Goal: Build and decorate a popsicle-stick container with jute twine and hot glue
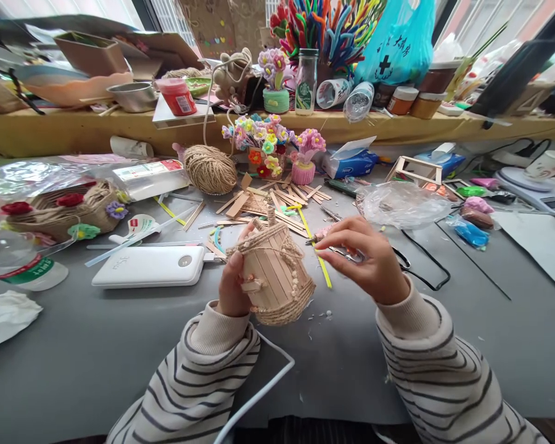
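My left hand point(234, 280) grips a small craft basket point(277, 271) by its left side. Flat wooden sticks form the basket's wall, and jute twine wraps its rim and base, with a cord of small pale beads down the front. It is held tilted above the table. Just to the right of it, my right hand point(363, 256) has thumb and forefinger pinched together; whatever is between them is too small to make out. Behind those fingers lie scissors point(351, 253) and a pinkish tool with a dark tip, partly hidden.
Loose wooden sticks point(259, 203) and a twine ball point(209, 169) lie beyond the basket. A white power bank point(148, 266) with a plugged-in cable is at left, beside a plastic bottle point(23, 259). A crumpled plastic bag point(407, 203) and black cable point(437, 271) lie at right.
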Tool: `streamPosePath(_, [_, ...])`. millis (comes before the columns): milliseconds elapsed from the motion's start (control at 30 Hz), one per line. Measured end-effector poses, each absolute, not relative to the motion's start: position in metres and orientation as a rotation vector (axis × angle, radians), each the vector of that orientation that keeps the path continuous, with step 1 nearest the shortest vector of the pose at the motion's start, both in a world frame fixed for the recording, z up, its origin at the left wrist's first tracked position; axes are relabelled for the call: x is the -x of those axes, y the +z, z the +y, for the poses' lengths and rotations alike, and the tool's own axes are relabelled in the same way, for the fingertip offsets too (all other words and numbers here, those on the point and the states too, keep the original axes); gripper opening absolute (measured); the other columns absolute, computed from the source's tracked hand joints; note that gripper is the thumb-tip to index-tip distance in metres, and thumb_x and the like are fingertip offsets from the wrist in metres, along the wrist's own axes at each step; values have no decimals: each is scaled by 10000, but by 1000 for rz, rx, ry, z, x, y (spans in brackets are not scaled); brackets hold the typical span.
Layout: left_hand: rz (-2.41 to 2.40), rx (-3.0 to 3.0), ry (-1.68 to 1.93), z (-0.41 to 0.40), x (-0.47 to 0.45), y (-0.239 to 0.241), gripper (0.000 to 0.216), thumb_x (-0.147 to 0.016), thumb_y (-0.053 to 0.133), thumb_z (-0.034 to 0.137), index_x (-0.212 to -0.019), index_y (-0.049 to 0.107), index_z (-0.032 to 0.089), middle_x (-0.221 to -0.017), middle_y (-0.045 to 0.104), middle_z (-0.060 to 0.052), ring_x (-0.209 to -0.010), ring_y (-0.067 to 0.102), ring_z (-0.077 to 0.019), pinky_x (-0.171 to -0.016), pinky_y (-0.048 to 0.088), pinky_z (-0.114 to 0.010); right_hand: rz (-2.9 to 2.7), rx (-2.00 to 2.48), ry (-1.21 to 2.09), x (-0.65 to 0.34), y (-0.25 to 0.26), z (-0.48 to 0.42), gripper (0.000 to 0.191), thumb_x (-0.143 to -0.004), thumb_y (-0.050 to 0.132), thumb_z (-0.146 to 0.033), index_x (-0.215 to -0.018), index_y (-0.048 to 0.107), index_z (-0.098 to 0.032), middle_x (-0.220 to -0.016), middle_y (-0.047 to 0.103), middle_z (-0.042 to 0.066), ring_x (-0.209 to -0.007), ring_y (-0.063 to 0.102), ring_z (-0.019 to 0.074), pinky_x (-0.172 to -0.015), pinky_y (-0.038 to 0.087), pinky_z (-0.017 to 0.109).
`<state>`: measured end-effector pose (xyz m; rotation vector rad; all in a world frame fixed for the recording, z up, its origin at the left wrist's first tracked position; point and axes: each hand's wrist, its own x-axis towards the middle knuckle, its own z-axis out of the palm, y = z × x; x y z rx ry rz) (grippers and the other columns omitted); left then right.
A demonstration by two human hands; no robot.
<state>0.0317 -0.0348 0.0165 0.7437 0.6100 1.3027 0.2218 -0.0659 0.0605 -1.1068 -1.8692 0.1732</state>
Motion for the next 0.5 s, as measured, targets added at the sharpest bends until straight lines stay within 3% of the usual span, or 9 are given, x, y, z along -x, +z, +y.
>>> streamPosePath(500, [551,-663,1209,-38,-31,22,641,-615,660,464,-1201,501,259,-1022,657,-14,-1030,570,-290,-859,474,-391,-1956,994,242,-205,63,-64,33,-765,600,-176,-788,621,-164,-759,586,43,-751,532,139,-685,452,307])
